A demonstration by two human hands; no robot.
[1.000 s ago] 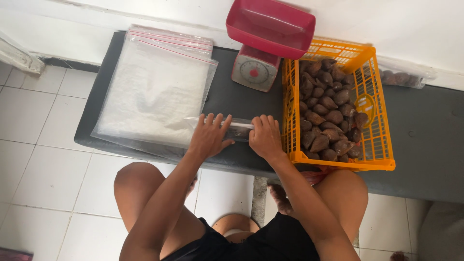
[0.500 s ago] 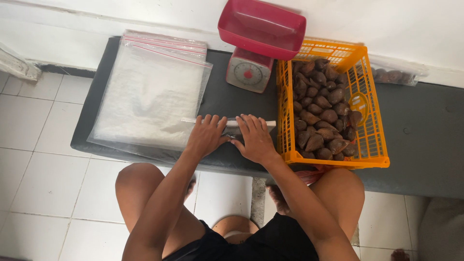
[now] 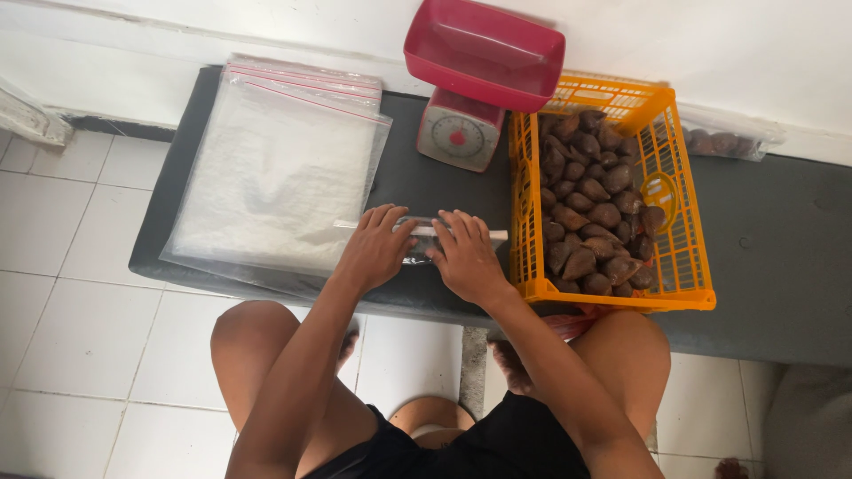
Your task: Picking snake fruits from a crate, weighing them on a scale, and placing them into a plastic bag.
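Observation:
Both hands press down on a small clear zip bag (image 3: 424, 236) that lies on the dark grey bench (image 3: 408, 177). My left hand (image 3: 373, 247) lies flat on the bag's left part, fingers spread toward its top strip. My right hand (image 3: 466, 255) lies flat on the right part, close to the orange basket (image 3: 679, 266). The bag holds something dark, mostly hidden under the hands. The basket is full of several brown scaly fruits (image 3: 590, 208).
A stack of large clear zip bags (image 3: 275, 168) lies on the bench's left. A small dial scale (image 3: 457, 133) with a red tray (image 3: 484, 49) stands behind the hands. A filled clear bag (image 3: 723, 142) lies by the wall at right. White tiled floor below.
Both hands slid a little toward each other along the bag's top strip; the right hand moved left, away from the basket.

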